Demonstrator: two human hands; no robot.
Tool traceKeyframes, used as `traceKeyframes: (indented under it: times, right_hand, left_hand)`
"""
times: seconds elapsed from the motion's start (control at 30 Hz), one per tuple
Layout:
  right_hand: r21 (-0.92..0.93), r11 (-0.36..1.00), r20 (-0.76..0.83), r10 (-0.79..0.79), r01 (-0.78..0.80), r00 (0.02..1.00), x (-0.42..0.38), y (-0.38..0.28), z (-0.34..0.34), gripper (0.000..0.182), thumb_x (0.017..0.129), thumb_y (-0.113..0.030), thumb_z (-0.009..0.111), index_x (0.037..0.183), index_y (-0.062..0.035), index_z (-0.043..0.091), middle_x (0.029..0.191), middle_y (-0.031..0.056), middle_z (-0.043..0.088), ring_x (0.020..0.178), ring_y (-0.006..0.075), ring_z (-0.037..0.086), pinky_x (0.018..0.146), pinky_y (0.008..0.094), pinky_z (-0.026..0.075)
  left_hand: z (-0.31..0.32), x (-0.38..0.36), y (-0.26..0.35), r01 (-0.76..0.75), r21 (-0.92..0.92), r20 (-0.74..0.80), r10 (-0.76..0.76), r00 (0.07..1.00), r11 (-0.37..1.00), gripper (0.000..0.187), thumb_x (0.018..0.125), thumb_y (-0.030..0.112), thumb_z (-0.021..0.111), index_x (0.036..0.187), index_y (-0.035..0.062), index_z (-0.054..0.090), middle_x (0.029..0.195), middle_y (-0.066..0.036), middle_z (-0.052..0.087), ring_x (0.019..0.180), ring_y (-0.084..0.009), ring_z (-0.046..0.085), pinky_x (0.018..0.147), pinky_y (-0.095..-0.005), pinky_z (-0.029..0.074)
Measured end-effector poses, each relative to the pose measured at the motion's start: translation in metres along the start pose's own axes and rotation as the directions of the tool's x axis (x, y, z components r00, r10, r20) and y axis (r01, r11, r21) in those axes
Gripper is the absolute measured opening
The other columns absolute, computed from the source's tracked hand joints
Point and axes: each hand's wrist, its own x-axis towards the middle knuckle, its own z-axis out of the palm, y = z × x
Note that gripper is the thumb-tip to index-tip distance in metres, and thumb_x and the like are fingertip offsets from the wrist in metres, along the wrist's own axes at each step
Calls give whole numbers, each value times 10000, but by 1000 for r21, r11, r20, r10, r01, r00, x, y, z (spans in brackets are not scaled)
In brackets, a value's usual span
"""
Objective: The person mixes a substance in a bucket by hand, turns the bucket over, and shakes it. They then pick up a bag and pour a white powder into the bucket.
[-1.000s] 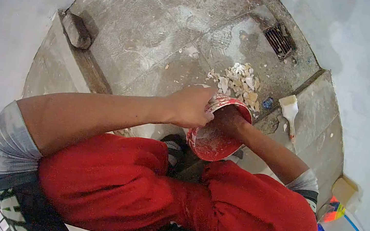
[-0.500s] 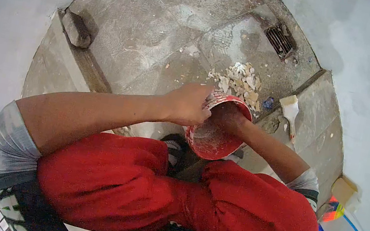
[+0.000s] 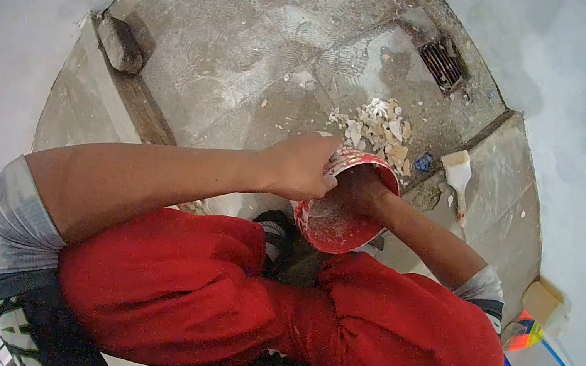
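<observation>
A red bucket (image 3: 336, 226), smeared with whitish residue, is tilted on its side between my knees, its mouth facing up toward me. My left hand (image 3: 305, 166) grips its rim on the left, fingers closed round the edge. Inside the bucket is my right hand (image 3: 364, 188), reaching in past the right rim; its fingers are in shadow and cannot be made out. Just beyond the bucket, a pile of pale broken chips (image 3: 381, 129) lies on the floor.
A wide brush (image 3: 458, 182) lies right of the pile, near a crumpled blue scrap (image 3: 423, 162). A floor drain (image 3: 442, 64) is farther off. At the left, a stone (image 3: 121, 45) rests by a raised ledge. A sponge-like block (image 3: 545, 300) is at the right wall.
My right hand has shifted slightly inside the bucket. My left hand keeps its hold on the rim, and the bucket has barely moved.
</observation>
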Motion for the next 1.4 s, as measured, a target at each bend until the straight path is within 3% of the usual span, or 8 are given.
traceKeyframes:
  times: [0.2, 0.27, 0.5, 0.67, 0.8, 0.87, 1.17, 1.4]
  right_hand:
    - [-99, 995, 26, 20, -17, 999, 0, -1, -1, 459, 1039, -244, 323, 1474, -110, 389, 1527, 86, 400, 1388, 230, 401, 1174, 338, 274]
    - [-207, 969, -389, -207, 134, 898, -9, 0, 3, 398, 853, -226, 531, 1222, -108, 627, 1289, 148, 614, 1204, 326, 571, 1032, 455, 419]
    - [-88, 996, 3, -7, 8, 1000, -8, -2, -9, 476, 1022, -285, 352, 1460, -110, 417, 1524, 92, 406, 1388, 234, 405, 1171, 355, 282]
    - [-56, 970, -484, -232, 235, 844, 0, 15, 15, 392, 858, -205, 528, 1224, -97, 620, 1302, 157, 600, 1190, 341, 572, 1011, 449, 429]
    - [46, 987, -330, -129, 152, 935, -3, 14, 12, 396, 867, -168, 519, 1248, -96, 598, 1331, 158, 579, 1197, 340, 570, 1011, 454, 429]
    - [-273, 929, -356, -340, 251, 870, -13, 6, -4, 384, 886, -202, 507, 1241, -91, 603, 1320, 164, 590, 1189, 327, 578, 1006, 456, 434]
    - [26, 988, -373, -133, 154, 918, 9, 22, 28, 411, 900, -271, 497, 1248, -77, 597, 1332, 169, 579, 1207, 337, 563, 1035, 452, 413]
    - [-129, 945, -489, -323, 299, 810, -11, -4, -7, 398, 901, -274, 504, 1234, -80, 602, 1289, 147, 608, 1190, 328, 575, 1030, 450, 417]
  left_hand:
    - [6, 2, -7, -89, 71, -38, 92, 995, 993, 457, 805, 233, 701, 1156, -12, 541, 1056, -270, 634, 1017, -447, 609, 882, -491, 495]
    - [5, 2, -5, -51, 42, -5, 51, 999, 998, 456, 807, 232, 695, 1162, -11, 541, 1065, -267, 637, 1018, -449, 609, 888, -495, 493]
    - [3, 2, 0, -47, 56, -1, 47, 999, 997, 450, 806, 243, 695, 1147, -11, 550, 1079, -265, 636, 1013, -447, 613, 883, -493, 494]
    - [4, 2, 4, -17, 60, -7, 17, 1000, 998, 437, 810, 243, 696, 1137, -11, 556, 1060, -258, 634, 1019, -432, 612, 880, -484, 488]
    - [5, 3, 2, 20, 29, 14, -20, 1000, 999, 425, 819, 232, 693, 1137, -15, 557, 1056, -255, 629, 1024, -433, 605, 888, -483, 484]
    - [5, 2, 1, 18, 25, -9, -17, 1000, 1000, 414, 828, 228, 691, 1135, -16, 557, 1063, -256, 626, 1027, -437, 602, 893, -490, 481]
    - [2, 0, 7, 38, 59, -9, -38, 999, 998, 435, 817, 235, 697, 1151, -6, 558, 1082, -267, 625, 1041, -442, 599, 907, -489, 480]
    - [4, 3, 3, 10, 78, -15, -9, 1000, 997, 441, 805, 253, 705, 1133, -4, 563, 1061, -270, 625, 1034, -446, 599, 902, -492, 479]
